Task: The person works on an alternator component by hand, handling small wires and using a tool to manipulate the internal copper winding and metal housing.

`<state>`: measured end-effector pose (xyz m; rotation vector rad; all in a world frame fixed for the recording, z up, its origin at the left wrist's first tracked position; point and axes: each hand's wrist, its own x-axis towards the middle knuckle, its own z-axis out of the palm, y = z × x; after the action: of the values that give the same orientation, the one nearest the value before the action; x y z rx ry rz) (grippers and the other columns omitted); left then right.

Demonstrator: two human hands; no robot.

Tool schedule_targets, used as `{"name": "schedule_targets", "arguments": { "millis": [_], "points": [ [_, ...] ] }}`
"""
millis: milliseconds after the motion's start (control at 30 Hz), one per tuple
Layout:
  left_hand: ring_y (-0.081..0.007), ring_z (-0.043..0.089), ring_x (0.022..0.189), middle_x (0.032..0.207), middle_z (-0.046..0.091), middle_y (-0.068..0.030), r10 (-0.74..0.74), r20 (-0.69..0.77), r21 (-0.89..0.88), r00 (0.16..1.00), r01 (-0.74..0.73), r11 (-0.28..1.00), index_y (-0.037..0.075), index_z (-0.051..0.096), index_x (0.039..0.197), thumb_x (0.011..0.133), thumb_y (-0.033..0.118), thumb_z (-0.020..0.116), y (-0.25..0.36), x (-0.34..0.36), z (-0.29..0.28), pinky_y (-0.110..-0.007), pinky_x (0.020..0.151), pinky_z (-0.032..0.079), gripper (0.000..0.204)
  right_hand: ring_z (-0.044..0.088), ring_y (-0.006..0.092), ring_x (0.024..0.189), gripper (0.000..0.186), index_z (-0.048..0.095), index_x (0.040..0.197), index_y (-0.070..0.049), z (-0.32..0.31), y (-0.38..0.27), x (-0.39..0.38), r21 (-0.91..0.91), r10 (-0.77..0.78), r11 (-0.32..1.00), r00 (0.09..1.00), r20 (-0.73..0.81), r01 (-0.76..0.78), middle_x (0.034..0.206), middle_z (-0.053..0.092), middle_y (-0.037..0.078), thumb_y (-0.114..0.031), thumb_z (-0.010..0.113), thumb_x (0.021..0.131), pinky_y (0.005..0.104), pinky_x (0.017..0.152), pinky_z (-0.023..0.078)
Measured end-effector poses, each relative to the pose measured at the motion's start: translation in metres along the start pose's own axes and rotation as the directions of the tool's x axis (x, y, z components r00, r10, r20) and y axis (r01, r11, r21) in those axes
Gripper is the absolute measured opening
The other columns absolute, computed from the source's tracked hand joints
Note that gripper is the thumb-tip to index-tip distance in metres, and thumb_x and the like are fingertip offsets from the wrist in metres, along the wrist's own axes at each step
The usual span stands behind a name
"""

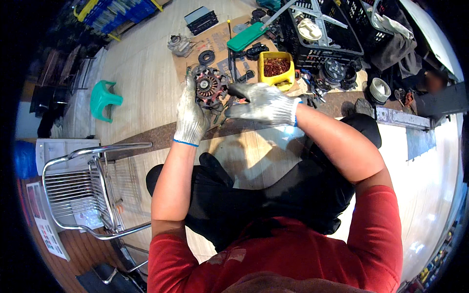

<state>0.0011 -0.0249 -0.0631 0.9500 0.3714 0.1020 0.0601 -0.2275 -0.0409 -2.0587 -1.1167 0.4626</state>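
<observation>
A round alternator [209,86] with a ring of copper windings and a central shaft sits on the cardboard in front of me. My left hand [190,111], in a pale knit glove with a blue cuff, lies along its left side, fingers straight and pointing away from me. From the right, my right hand [266,104] reaches toward the alternator in a matching glove. Its dark-stained thumb and its fingers are apart, with nothing visible between them. Whether the right fingertips touch the alternator's edge I cannot tell.
Beyond my right hand stands a yellow container [276,71] of copper-coloured pieces. Black crates [317,53], a green-ended tool [246,37], a black ring [206,57] and another metal unit [180,45] lie farther off. At left are a green stool [104,100] and a metal chair [73,195].
</observation>
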Motion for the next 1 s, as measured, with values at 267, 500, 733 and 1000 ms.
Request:
{"name": "schedule_targets", "arguments": {
  "millis": [267,500,733,1000],
  "points": [
    [-0.0163,0.054,0.055,0.08,0.064,-0.0088,0.185,-0.172,0.27,0.968,-0.134,0.953,0.004,0.064,0.106,0.101,0.056,0.04,-0.004,0.001,0.003,-0.03,0.047,0.044,0.058,0.065,0.0401,0.089,0.032,0.063,0.116,-0.005,0.048,0.022,0.006,-0.297,-0.381,0.897,0.912,-0.151,0.326,0.099,0.065,0.022,-0.011,0.055,0.085,0.049,0.074,0.052],
    [-0.0145,0.051,0.046,0.075,0.065,-0.0078,0.287,-0.337,0.303,0.897,-0.185,0.935,0.005,0.066,0.106,0.101,0.058,0.038,-0.002,-0.002,0.022,-0.029,0.04,0.041,0.06,0.064,0.0395,0.09,0.036,0.061,0.117,-0.003,0.061,0.022,0.004,-0.387,-0.432,0.862,0.874,-0.224,0.327,0.1,0.065,0.021,-0.009,0.057,0.082,0.0478,0.076,0.051],
    [-0.024,0.07,0.083,0.102,0.069,-0.0148,0.368,-0.299,0.519,0.88,-0.174,0.837,0.0,0.059,0.121,0.101,0.053,0.04,-0.009,0.021,-0.026,-0.037,0.069,0.059,0.06,0.065,0.0393,0.084,0.03,0.063,0.117,-0.006,0.067,0.009,-0.002,-0.178,-0.255,0.958,0.953,-0.166,0.226,0.092,0.065,0.022,-0.018,0.056,0.09,0.0484,0.074,0.05],
    [-0.0234,0.061,0.06,0.085,0.066,-0.0122,0.269,-0.382,0.116,0.884,-0.243,0.963,0.006,0.057,0.119,0.099,0.059,0.042,0.015,0.037,-0.017,-0.036,0.051,0.051,0.059,0.063,0.0412,0.102,0.036,0.068,0.11,-0.006,0.08,-0.004,-0.025,0.298,0.173,0.927,0.964,0.202,-0.229,0.104,0.068,0.023,-0.035,0.051,0.098,0.0449,0.088,0.049]
  ]
}}
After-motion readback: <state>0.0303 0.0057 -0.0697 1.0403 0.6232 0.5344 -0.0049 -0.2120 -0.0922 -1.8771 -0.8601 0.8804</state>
